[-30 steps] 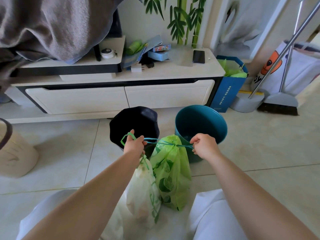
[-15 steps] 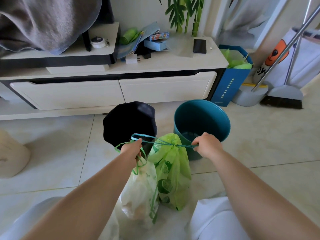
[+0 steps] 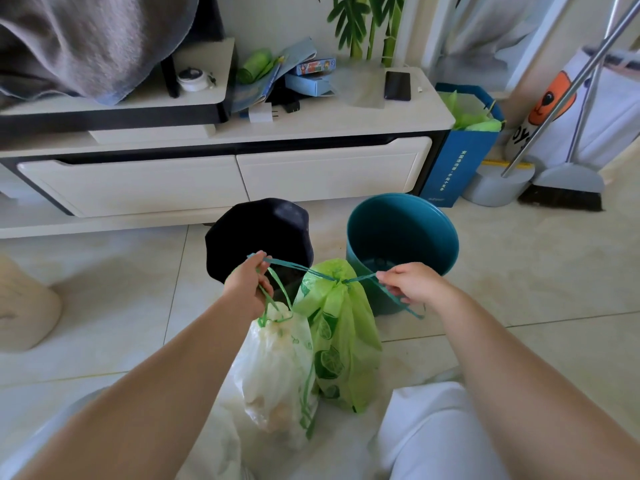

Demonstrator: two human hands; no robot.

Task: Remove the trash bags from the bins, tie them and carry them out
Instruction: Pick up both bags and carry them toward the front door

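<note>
Nearest the camera, two trash bags stand on the tiled floor (image 3: 536, 289) between the person's white-clad knees. The white bag (image 3: 273, 368) on the left is translucent with a green print, and pale, yellowish waste shows through its lower half; its neck is gathered shut by a green drawstring. Touching it on the right is the green bag (image 3: 341, 344), printed with darker lime slices and cinched tight at the top, so its contents cannot be seen. A teal drawstring (image 3: 360, 279) is knotted at that neck and runs out taut to both sides.

The left hand (image 3: 247, 289) is closed, its fingers (image 3: 260, 259) pinching the left end of the teal string while the white bag's green loops also pass through the same grip. The right hand (image 3: 414, 282) is curled shut on the right end, its fingers (image 3: 389, 284) clamped on the string, and a loose tail hangs below the hand.

Just behind the bags are the two bins. The black bin (image 3: 259, 233) on the left looks dark inside; what it holds cannot be told. The teal bin (image 3: 403, 233) on the right stands open, its bare bottom showing, with no liner.

Farther back, a blue paper bag (image 3: 457, 161) beside the low white TV cabinet (image 3: 311, 174) holds bright green material.
</note>
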